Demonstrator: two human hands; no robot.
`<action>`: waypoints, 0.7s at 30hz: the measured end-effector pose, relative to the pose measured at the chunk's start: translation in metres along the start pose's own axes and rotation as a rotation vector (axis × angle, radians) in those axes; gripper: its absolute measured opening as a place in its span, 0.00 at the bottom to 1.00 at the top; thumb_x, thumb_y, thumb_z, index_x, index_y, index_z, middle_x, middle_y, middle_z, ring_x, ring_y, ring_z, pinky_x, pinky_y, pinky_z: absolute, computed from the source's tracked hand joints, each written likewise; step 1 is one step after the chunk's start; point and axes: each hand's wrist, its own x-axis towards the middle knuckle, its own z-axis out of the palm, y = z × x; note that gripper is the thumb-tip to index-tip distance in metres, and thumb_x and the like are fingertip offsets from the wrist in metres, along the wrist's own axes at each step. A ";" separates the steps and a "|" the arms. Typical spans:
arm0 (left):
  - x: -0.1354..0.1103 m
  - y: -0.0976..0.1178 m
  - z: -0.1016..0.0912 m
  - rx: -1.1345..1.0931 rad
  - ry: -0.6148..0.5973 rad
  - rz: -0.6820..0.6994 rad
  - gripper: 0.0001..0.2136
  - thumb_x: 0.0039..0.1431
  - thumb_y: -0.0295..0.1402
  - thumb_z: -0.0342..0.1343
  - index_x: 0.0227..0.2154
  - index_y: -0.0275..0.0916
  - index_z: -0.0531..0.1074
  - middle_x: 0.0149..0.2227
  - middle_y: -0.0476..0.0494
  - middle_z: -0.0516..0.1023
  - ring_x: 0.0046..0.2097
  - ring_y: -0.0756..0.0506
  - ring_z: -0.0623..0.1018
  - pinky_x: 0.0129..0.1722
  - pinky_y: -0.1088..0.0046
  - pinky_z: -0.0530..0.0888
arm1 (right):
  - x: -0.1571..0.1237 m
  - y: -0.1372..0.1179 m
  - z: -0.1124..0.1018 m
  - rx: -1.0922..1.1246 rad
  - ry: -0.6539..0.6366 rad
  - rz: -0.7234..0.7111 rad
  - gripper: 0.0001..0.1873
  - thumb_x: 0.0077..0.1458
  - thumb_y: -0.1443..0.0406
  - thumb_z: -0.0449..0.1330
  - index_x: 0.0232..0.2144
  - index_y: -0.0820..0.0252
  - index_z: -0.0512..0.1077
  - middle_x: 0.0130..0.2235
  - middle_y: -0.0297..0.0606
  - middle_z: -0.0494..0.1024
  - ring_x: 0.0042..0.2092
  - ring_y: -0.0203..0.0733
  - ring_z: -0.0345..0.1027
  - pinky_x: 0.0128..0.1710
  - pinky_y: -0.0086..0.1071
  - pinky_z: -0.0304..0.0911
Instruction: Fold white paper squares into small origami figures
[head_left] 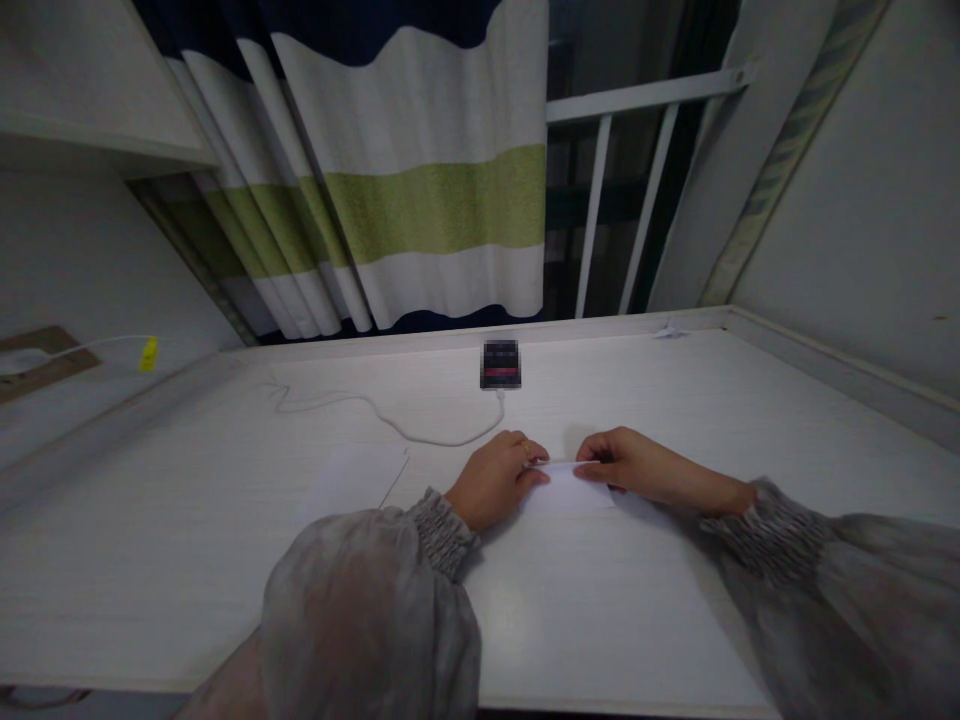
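A small white sheet of paper [566,490] lies on the white desk [675,600], its far edge folded up between my hands. My left hand [495,480] is curled, its fingertips pinching the left end of that folded edge. My right hand [622,465] pinches the right end of the same edge. Both wrists rest on the desk, in grey gathered sleeves. A second white sheet [352,480] lies flat to the left of my left hand, apart from it.
A small dark device [500,363] stands at the back of the desk, with a white cable [390,420] trailing left. Behind hang a striped curtain [420,200] and a white railing [637,100]. A yellow tag [149,352] hangs on a cable at the left wall.
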 end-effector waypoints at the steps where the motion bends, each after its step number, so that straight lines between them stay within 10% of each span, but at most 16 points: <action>1: -0.001 0.001 -0.001 0.007 0.011 0.025 0.10 0.51 0.32 0.55 0.37 0.37 0.70 0.37 0.43 0.71 0.39 0.46 0.69 0.40 0.70 0.67 | 0.000 0.000 0.000 0.009 0.002 0.003 0.11 0.46 0.60 0.54 0.23 0.64 0.68 0.19 0.29 0.63 0.19 0.30 0.52 0.19 0.26 0.49; 21: -0.021 0.014 -0.006 0.167 -0.174 0.236 0.13 0.60 0.27 0.42 0.39 0.35 0.72 0.44 0.39 0.74 0.43 0.45 0.72 0.42 0.67 0.71 | -0.010 0.001 0.000 -0.372 0.142 -0.168 0.13 0.49 0.62 0.56 0.37 0.61 0.69 0.35 0.40 0.70 0.33 0.40 0.65 0.34 0.32 0.60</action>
